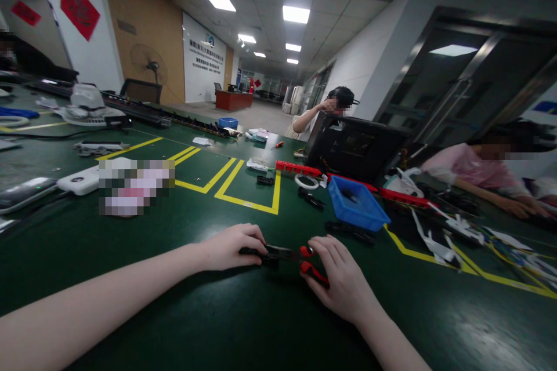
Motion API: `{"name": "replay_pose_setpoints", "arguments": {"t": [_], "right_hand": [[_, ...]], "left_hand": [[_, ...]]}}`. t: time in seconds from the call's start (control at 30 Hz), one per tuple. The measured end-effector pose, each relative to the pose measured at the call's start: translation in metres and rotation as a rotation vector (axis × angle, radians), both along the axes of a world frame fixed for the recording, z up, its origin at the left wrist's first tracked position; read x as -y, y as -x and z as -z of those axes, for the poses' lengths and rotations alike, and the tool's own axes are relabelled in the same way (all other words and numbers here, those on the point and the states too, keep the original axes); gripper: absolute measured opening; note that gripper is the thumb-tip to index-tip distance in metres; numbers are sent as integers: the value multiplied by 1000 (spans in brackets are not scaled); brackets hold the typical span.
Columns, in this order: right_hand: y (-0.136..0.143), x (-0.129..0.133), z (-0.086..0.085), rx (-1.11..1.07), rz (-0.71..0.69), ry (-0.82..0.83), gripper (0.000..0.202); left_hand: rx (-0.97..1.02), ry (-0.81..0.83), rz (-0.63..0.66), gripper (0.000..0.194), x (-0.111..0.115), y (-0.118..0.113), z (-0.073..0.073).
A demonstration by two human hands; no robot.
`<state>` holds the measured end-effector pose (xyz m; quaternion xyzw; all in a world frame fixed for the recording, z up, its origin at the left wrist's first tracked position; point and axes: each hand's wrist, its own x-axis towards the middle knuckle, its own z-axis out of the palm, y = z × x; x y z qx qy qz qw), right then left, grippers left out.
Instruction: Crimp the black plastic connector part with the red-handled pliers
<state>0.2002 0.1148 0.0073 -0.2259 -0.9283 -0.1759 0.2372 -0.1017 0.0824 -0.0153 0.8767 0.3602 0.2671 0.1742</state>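
Note:
Red-handled pliers [314, 272] are in my right hand [342, 275], its fingers wrapped around the handles. The handles are spread apart, and the metal jaws point left toward my left hand [237, 248]. A small black part [252, 251] is pinched in my left hand, its fingers closed over most of it. The jaws meet or overlap the black part's right end; whether they grip it I cannot tell. Both hands are low over the green table [174, 301]. Beyond my right hand lies a strip of black parts [350, 232].
A blue tray [359, 208] stands behind my right hand, near a red power strip [298, 168], a white ring [306, 182] and a black case [354, 145]. White devices [93, 177] lie at the left. Two people sit across the table at the right.

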Motion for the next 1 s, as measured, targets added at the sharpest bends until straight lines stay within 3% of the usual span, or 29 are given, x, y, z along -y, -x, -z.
{"name": "replay_pose_setpoints", "arguments": {"t": [0.27,1.0], "right_hand": [[2,3,-2,55,45,129,46],[8,8,-1,1,47,136,31]], "left_hand": [[1,-7,11,20,1,0,-2],[-94,-93,-5,23,5,1,-5]]}}
